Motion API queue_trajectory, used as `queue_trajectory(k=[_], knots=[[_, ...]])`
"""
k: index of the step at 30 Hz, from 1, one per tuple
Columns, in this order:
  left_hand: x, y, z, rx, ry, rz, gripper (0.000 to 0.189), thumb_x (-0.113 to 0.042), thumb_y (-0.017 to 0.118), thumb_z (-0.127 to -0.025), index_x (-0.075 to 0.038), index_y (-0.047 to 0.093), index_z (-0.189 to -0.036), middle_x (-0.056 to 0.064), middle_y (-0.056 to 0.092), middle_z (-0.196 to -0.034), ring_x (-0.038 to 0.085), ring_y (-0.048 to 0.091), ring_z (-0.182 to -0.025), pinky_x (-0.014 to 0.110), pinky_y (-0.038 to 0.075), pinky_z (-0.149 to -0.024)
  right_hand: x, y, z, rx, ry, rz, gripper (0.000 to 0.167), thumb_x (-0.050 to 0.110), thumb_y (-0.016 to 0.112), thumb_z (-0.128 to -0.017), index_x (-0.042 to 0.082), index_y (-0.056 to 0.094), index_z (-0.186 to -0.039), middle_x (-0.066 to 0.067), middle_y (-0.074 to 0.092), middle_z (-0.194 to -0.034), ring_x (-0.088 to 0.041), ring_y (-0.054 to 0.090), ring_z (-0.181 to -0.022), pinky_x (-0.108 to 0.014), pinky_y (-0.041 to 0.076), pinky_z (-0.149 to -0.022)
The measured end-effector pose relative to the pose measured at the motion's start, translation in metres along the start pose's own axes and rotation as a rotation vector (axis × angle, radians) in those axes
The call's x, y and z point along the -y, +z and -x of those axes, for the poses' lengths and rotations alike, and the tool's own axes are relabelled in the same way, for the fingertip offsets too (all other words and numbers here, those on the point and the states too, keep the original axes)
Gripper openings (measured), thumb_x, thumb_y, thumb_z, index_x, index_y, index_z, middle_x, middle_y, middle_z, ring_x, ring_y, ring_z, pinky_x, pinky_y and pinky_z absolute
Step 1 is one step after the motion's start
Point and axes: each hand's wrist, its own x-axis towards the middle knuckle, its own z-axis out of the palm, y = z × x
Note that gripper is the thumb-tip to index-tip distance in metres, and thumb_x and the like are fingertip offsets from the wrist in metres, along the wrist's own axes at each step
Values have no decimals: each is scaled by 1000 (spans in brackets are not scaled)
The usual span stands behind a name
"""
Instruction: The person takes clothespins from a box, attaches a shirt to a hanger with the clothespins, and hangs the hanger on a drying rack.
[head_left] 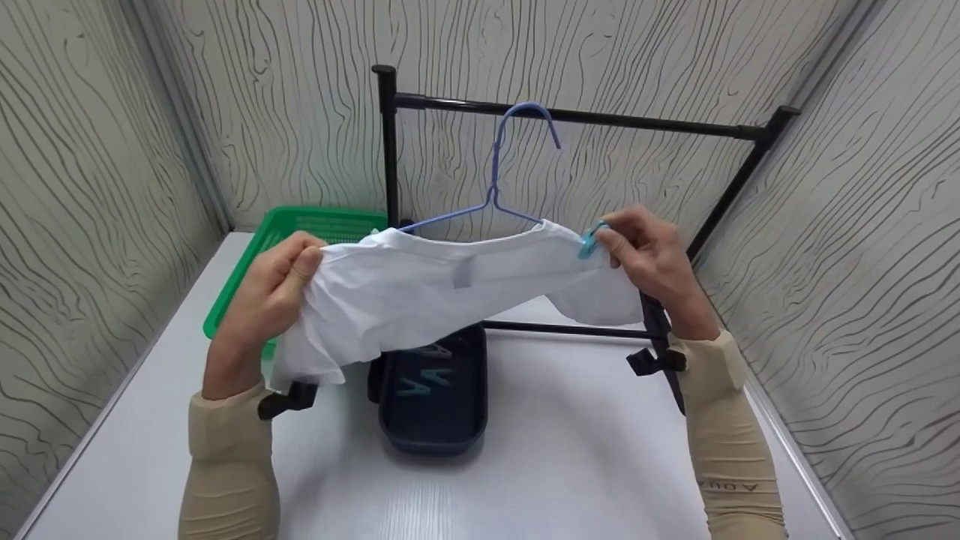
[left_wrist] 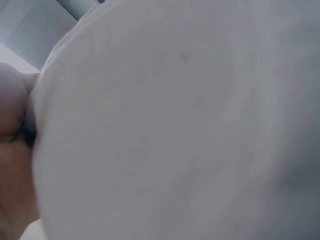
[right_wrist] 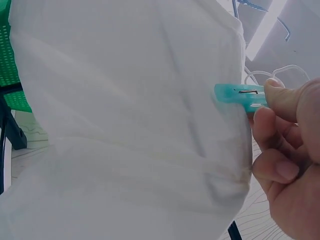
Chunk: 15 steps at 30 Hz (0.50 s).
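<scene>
A white shirt (head_left: 450, 281) hangs on a blue wire hanger (head_left: 495, 161), whose hook stands up out of the collar. My left hand (head_left: 266, 289) grips the shirt's sleeve end at the left, fingers curled over the cloth. At the right shoulder my right hand (head_left: 649, 251) pinches a light-blue clothespin (right_wrist: 240, 95) between thumb and index finger; its jaws sit over the shirt's edge. In the left wrist view the white cloth fills nearly everything, and only part of the hand (left_wrist: 15, 150) shows at the side.
A black rack (head_left: 622, 118) stands behind the shirt; whether the hook touches its bar, I cannot tell. At the back left is a green basket (head_left: 251, 259). A dark tray (head_left: 435, 446) holding several clothespins (head_left: 424, 382) lies below the shirt on the white table (head_left: 570, 450).
</scene>
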Motion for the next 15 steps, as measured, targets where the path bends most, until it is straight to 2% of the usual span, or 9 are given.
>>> queue_trajectory(k=[6,10,15], knots=[[-2,-4,-4,-8,-31,-26,18,-1,45,-102,5,60,-96,-2,54,-78,7,52,-61,21,43,-53,0,5,0,39,27,-21,24,-2,60,-95,-3,60,-118,-11,65,-85,-6,57,-63,-19,49,-57],[-2,-6,-5,-17,-40,-62,17,-1,46,-102,5,60,-95,-1,53,-76,7,52,-61,20,42,-53,-1,10,1,64,71,-8,31,2,59,-96,-1,59,-126,-9,66,-88,-10,60,-65,-18,46,-55],[-2,-9,-6,-9,-76,-110,17,-4,46,-102,5,59,-97,-1,53,-77,8,52,-63,20,42,-54,-3,17,0,56,113,-23,34,5,60,-96,3,59,-130,-13,68,-90,-15,64,-67,-20,46,-52]])
